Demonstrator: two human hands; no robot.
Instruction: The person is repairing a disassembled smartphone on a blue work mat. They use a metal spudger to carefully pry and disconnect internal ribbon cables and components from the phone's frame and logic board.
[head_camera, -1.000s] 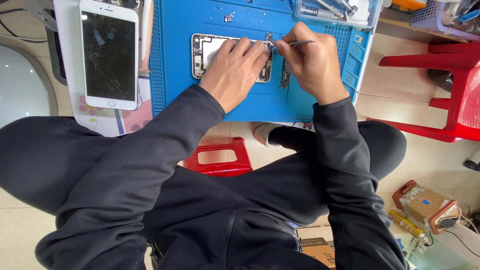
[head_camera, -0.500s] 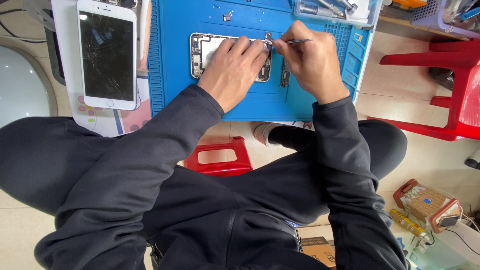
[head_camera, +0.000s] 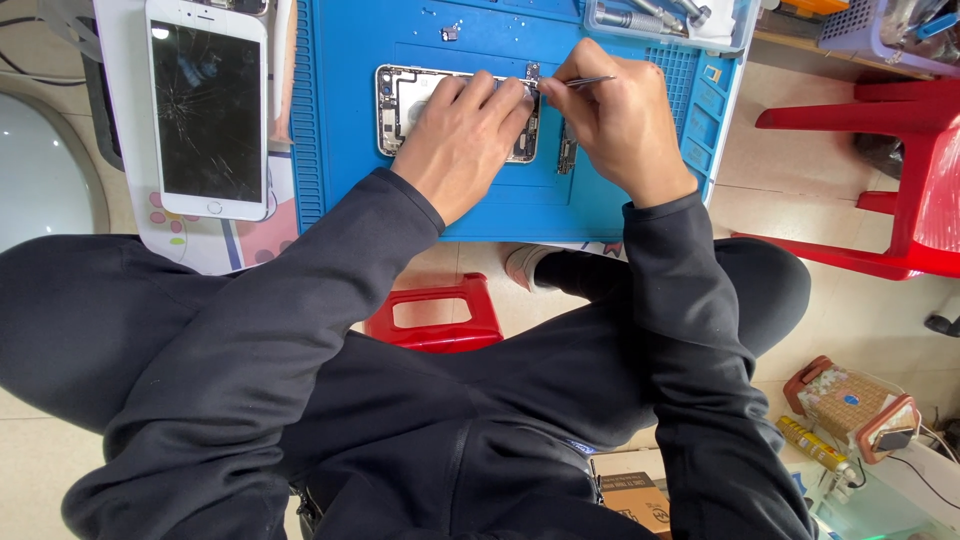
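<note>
An opened phone housing (head_camera: 400, 105) with its inner parts exposed lies on a blue work mat (head_camera: 350, 190). My left hand (head_camera: 462, 140) rests flat on the housing and holds it down, covering its right half. My right hand (head_camera: 618, 118) is shut on thin metal tweezers (head_camera: 590, 82), whose tip meets the housing's upper right corner beside my left fingertips. A small dark part (head_camera: 566, 155) lies on the mat just under my right hand.
A white phone with a cracked dark screen (head_camera: 207, 110) lies left of the mat. A clear tray of tools (head_camera: 660, 18) sits at the mat's top right. A red stool (head_camera: 435, 312) stands between my legs, a red chair (head_camera: 890, 180) at right, boxes at lower right.
Both hands have stayed on the housing; the tweezers have shifted only slightly at its upper right corner.
</note>
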